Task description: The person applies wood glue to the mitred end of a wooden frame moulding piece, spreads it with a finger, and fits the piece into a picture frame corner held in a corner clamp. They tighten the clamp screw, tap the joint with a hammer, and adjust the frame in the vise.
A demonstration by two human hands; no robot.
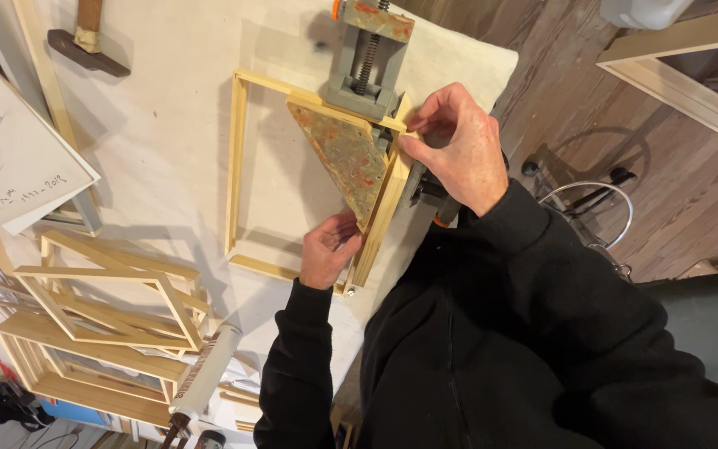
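Observation:
A pale wooden frame [238, 166] lies on a white-covered bench. Its far right corner sits in a grey corner clamp [365, 58] whose triangular base plate [344, 158] is stained orange and green. My right hand [459, 150] pinches the frame's right rail near that corner, thumb and fingers closed on the wood. My left hand [328, 248] grips the same rail lower down, beside the tip of the stained plate. Both arms wear black sleeves.
A hammer [86, 41] lies at the bench's far left. A stack of several wooden frames [110, 308] sits left of me, with a white tube [205, 372] beside it. A drawing sheet [10, 158] leans at the left. Wooden floor and a metal stool ring [592, 204] are on the right.

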